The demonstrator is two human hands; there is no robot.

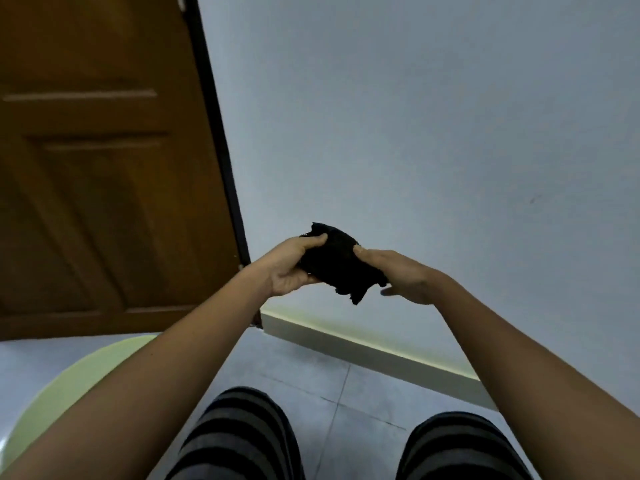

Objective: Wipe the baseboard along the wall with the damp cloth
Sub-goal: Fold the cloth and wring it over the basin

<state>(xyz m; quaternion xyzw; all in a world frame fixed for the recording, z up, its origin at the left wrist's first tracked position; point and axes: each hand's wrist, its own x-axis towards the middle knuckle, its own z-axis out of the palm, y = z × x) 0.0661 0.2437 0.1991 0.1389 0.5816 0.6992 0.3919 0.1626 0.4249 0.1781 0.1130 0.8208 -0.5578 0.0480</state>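
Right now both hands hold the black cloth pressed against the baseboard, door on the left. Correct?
Not quite. In the head view, the left hand and right hand hold the cloth up in the air, above the baseboard, not touching it. The door is on the left.

Both bare forearms reach forward and upward from the bottom corners of the view, converging near the middle. The left hand is turned palm inward, its thumb lying across the top of a crumpled black cloth and its fingers curled beneath. The right hand grips the cloth's other side, thumb pressed on top (the fingers underneath are mostly hidden). Two knees in dark striped trousers sit below, bent, apart.
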